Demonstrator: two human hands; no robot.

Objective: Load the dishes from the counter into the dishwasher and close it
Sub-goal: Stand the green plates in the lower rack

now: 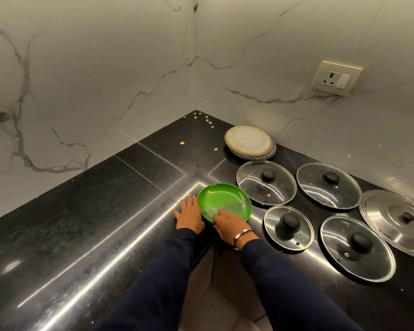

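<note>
Right hand [227,222]: fingers are curling over the near rim of the green plate [225,201], thumb side hidden, so the pinch itself is not showing; the fingertips are lying on the plate's inner surface. Left hand [188,215]: fingers are lying straight and spread, flat on the worktop [81,223], touching the plate's left rim and holding nothing. A metal bangle [243,237] is sitting on the right wrist; both arms are in dark blue sleeves [167,271]. The green plate is resting at the worktop's inner front corner, where the two runs of the black counter meet, close to the front edge. Just beside it to the right, four glass lids with black knobs are lying flat: one [266,182] behind-right of the plate, one [288,225] to its right, two more [329,185] [356,247] further right. A steel lid [397,222] is lying near the right end. A stack of pale plates [249,142] is sitting against the right-hand wall, toward the back corner. Small seed-like bits [201,118] are scattered in the back corner. A wall socket [336,78] is showing on the marble wall.
</note>
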